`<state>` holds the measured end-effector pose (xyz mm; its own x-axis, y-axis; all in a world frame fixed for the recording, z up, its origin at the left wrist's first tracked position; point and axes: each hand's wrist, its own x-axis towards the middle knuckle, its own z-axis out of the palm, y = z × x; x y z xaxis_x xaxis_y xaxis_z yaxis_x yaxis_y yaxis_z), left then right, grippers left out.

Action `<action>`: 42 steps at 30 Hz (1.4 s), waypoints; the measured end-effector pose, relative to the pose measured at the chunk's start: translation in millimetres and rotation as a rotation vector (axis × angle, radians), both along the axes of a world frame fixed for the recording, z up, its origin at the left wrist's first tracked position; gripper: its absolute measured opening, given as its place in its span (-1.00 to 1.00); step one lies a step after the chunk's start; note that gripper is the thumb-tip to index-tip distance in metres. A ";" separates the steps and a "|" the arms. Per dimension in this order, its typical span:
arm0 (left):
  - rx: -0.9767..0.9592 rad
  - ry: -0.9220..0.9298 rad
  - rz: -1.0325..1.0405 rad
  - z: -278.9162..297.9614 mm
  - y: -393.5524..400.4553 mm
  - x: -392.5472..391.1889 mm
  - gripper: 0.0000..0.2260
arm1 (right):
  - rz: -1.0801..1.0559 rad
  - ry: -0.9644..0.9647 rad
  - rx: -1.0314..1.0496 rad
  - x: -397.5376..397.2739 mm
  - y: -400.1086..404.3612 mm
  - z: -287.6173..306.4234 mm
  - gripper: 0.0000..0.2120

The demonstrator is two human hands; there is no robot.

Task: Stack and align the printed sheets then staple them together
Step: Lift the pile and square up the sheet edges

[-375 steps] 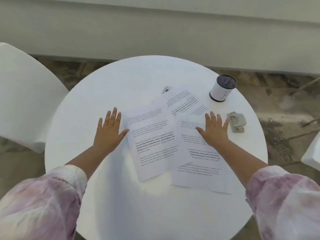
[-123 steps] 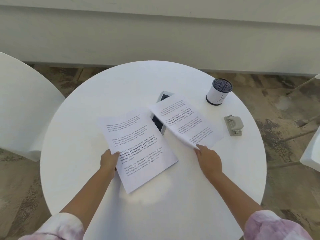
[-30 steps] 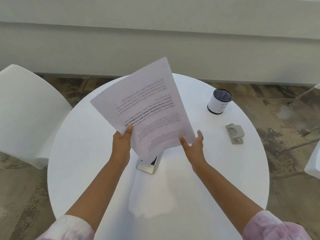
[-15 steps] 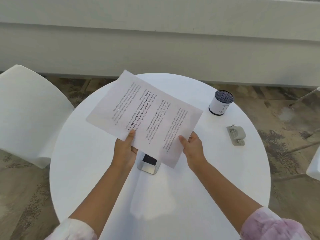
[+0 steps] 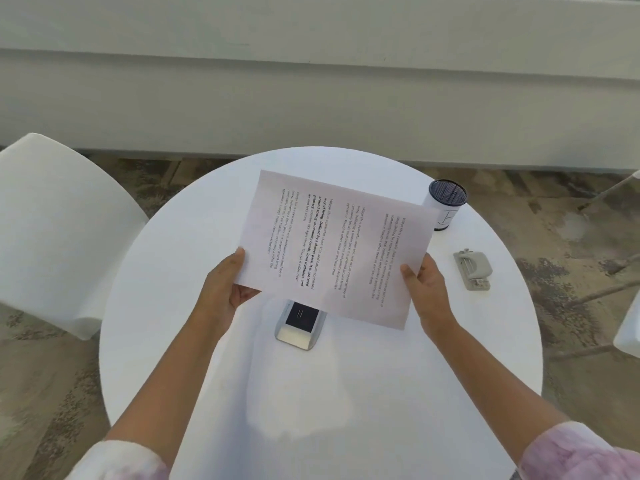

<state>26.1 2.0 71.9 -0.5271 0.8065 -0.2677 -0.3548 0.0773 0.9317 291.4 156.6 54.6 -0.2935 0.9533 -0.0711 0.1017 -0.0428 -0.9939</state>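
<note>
The printed sheets (image 5: 332, 247) are gathered into one stack, held in the air above the round white table (image 5: 166, 299). The stack is turned sideways, its text lines running roughly top to bottom. My left hand (image 5: 225, 292) grips its near-left corner, thumb on top. My right hand (image 5: 424, 289) grips its right edge near the lower corner. A grey stapler (image 5: 472, 268) lies on the table to the right, apart from both hands.
A phone (image 5: 301, 323) lies on the table under the stack's near edge. A white cylindrical cup with a dark top (image 5: 446, 206) stands behind the stack's far-right corner. White chairs (image 5: 59, 230) stand at the left and at the far right edge.
Half a second ago the stack sat further left and lower; it has swung to the right and turned. My right hand has moved out along the right edge. A second ago the sheets stood upright.
</note>
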 end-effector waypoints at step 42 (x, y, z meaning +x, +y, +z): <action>-0.090 0.191 0.095 -23.3 -0.3 16.4 -0.80 | -0.089 -0.292 -0.480 -15.0 -10.0 -21.9 -0.44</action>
<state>42.5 1.7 48.6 -0.6474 0.7285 -0.2239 -0.1819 0.1376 0.9736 276.4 146.6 32.7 -0.1170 0.8141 -0.5689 0.3448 -0.5039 -0.7920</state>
